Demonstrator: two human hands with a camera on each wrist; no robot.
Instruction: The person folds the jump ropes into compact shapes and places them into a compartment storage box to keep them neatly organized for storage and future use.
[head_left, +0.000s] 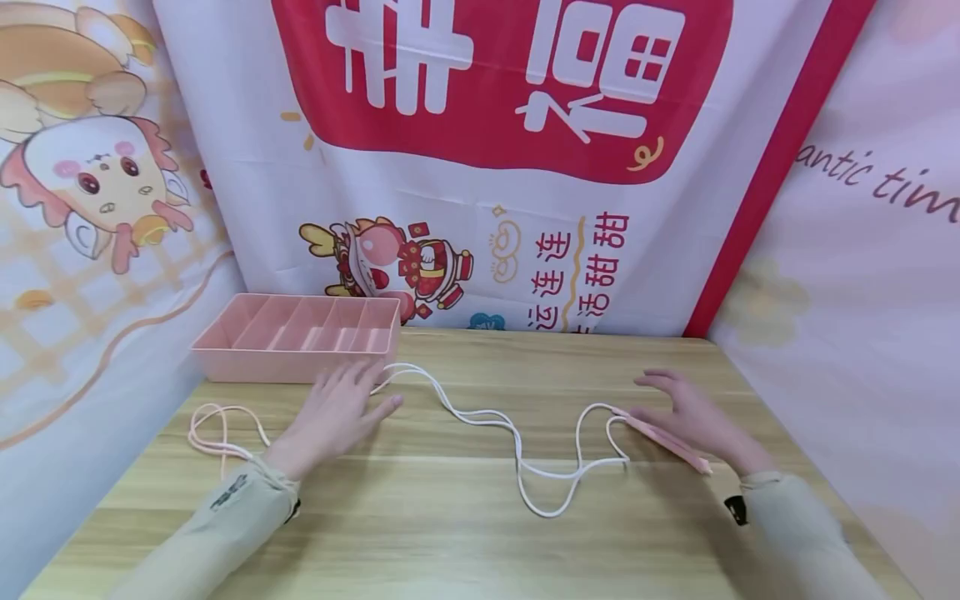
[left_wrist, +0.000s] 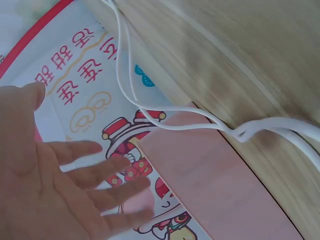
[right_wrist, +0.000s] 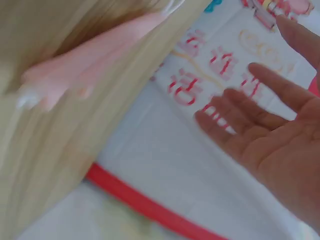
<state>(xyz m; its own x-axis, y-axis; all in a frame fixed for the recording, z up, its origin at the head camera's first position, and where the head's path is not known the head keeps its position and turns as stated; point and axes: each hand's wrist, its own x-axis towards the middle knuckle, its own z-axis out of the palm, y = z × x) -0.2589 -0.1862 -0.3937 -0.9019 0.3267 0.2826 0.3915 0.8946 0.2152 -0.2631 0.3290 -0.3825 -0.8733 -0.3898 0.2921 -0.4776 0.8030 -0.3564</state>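
While the left hand (head_left: 337,412) is near the box (head_left: 270,365), fingers spread | right hand (head_left: 690,412) near pink piece (right_wrist: 100,55) (fingers likewise apart) | white cord (head_left: 517,450) winds across desk (head_left: 450,533)

On a wood-grained table (head_left: 450,546), a pink divided box (head_left: 262,365) is set at back left; white cord (left_wrist: 285,123), pinkish cord loops (head_left: 234,450) and a pink strip (right_wrist: 90,56) are laid out.

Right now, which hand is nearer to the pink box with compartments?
Left. The left hand is by the front of the pink box; the right hand is far to its right.
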